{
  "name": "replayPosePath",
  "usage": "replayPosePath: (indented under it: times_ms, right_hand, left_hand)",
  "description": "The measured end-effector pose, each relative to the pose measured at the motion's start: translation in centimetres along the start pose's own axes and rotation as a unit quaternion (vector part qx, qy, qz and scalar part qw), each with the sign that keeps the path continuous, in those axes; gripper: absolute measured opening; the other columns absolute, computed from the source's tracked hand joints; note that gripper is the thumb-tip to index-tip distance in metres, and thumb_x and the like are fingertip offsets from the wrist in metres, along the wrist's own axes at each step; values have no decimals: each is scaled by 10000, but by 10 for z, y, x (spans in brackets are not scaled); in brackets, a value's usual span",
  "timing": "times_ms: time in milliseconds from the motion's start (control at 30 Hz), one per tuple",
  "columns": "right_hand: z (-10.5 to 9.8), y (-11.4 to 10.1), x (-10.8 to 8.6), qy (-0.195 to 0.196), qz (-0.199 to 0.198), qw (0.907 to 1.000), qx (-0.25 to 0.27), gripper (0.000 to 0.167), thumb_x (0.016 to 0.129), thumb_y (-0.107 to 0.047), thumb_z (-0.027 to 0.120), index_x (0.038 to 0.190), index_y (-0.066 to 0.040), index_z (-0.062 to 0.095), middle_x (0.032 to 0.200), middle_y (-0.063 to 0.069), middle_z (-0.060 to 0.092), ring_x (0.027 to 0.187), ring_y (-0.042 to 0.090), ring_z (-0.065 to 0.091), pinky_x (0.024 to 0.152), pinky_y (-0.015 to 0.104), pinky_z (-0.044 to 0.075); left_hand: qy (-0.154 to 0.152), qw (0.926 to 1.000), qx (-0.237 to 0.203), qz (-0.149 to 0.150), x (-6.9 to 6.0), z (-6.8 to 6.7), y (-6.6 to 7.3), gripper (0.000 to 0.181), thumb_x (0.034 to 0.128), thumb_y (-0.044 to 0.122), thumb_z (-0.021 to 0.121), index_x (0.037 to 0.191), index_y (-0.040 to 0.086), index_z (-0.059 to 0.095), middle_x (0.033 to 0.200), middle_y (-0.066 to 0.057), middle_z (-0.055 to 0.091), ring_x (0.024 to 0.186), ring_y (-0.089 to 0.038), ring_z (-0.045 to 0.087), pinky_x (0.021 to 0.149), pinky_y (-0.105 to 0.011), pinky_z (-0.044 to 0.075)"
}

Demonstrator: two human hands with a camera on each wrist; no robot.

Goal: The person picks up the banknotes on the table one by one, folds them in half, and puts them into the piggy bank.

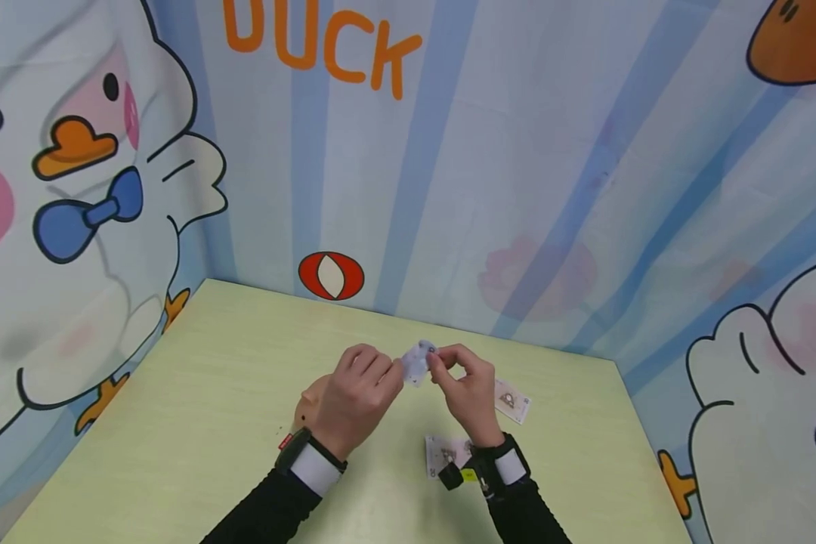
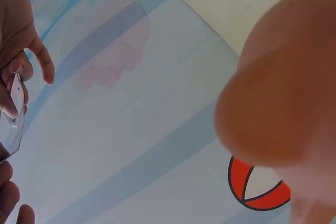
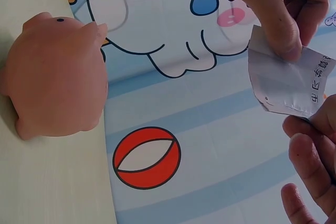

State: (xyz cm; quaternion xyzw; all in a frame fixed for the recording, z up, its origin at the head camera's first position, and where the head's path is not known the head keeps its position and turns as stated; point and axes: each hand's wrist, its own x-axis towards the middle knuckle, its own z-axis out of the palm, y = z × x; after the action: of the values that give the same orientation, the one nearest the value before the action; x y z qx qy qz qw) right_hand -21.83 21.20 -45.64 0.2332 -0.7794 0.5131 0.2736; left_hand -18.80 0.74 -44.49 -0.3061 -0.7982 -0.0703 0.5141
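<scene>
A blue-striped cartoon-duck cloth (image 1: 517, 166) hangs behind and beside a pale yellow table (image 1: 204, 393).

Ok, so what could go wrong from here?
The paper note might tear or crumple if the left hand and right hand, both pinching it, pull apart. The left hand also looks close to the pink piggy bank, so it could bump it. The black box at the right wrist overlaps another note in the head view and might nudge it.

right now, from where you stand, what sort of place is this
Probably an indoor play or filming corner: a pale table holding a pink toy pig, with a cartoon-printed cloth hung behind it.
</scene>
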Motion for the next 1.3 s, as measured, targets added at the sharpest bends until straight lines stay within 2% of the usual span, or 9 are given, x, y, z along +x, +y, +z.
replayPosePath:
  times_ms: [167, 333, 500, 800, 1067, 1300]
  right_hand:
    - [1, 2, 2, 38, -45, 10000, -31, 112, 973, 11, 750, 908, -80, 736, 720, 10, 690, 657, 112, 641, 673, 233, 498]
    - [4, 1, 2, 73, -16, 10000, -17, 115, 955, 36, 753, 909, -67, 733, 715, 26, 689, 655, 121, 633, 649, 230, 500]
    - [7, -1, 1, 85, -21, 10000, -18, 109, 950, 46, 752, 905, -51, 731, 715, 37, 694, 649, 123, 636, 634, 232, 505]
    - [9, -8, 2, 29, -96, 9999, 33, 116, 978, 31, 729, 905, -58, 738, 723, 33, 713, 634, 137, 651, 629, 236, 499]
    - [5, -13, 1, -235, -10, 9996, 174, 73, 1003, 12, 714, 1003, -36, 768, 834, 60, 756, 654, 172, 697, 637, 232, 529]
    - [-2, -15, 1, -445, -148, 9986, 232, 155, 1013, 39, 675, 1095, -36, 783, 854, 67, 756, 699, 155, 709, 688, 252, 551]
  left_hand:
    - [-71, 9995, 149, 279, 2, 1, 3, 340, 758, 192, 1000, 965, 62, 763, 887, -51, 743, 853, -226, 672, 902, -384, 604]
    - [-205, 9989, 284, 299, 4, 3, 6, 335, 764, 218, 998, 959, 76, 766, 892, -40, 742, 859, -218, 675, 903, -386, 605]
    - [-288, 9989, 288, 237, 6, 5, 7, 305, 789, 210, 981, 966, 85, 766, 896, -41, 737, 855, -220, 670, 893, -398, 605]
    - [-210, 9995, 238, 29, 7, 5, 9, 292, 798, 174, 971, 968, 75, 756, 908, -54, 738, 850, -232, 665, 864, -397, 608]
    - [-204, 9996, 81, -150, 8, 6, 12, 275, 811, 153, 958, 999, 66, 778, 894, -70, 743, 847, -241, 661, 870, -392, 607]
    - [-190, 9997, -26, -168, 11, 3, 14, 292, 800, 162, 970, 999, 65, 780, 916, -67, 756, 860, -239, 673, 881, -388, 602]
